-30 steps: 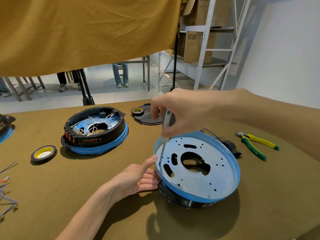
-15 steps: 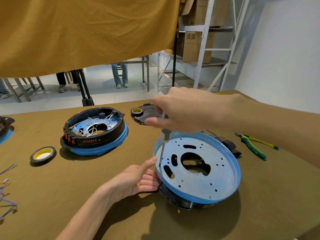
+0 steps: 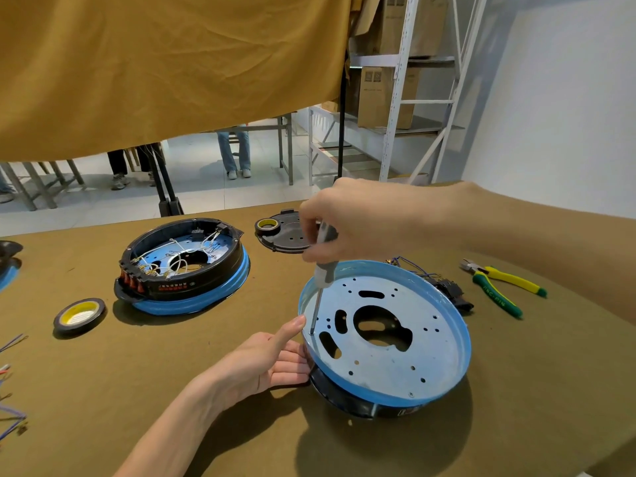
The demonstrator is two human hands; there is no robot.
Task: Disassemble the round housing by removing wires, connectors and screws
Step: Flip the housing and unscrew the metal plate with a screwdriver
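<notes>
**Screw stage under way on the near housing; a second unit still wired**

Head view: the round housing (image 3: pixel 385 342) in hand lies tilted on the brown table (image 3: pixel 144 390), its pale perforated plate facing up inside a blue rim. The right hand (image 3: pixel 347 218) curls around the handle of a screwdriver (image 3: pixel 323 270), whose thin shaft runs down to a point at the plate's left edge; whether the tip sits in a screw head is too small to tell. The left hand (image 3: pixel 272 359) steadies the housing from its left side, thumb up against the blue rim, fingers curled under the edge.

Progress, judged from the layout: no wires show on this plate, and a loose wire bundle with black connectors (image 3: pixel 444 290) lies just behind the housing, so the wiring step looks done here. A small screw seems to remain near the plate's front edge.

Left of the housing, a second housing (image 3: pixel 182 270) is still full of white wires. A black cover (image 3: pixel 285 235) lies behind, pliers (image 3: pixel 499 287) to the right, a tape roll (image 3: pixel 79 315) far left.
</notes>
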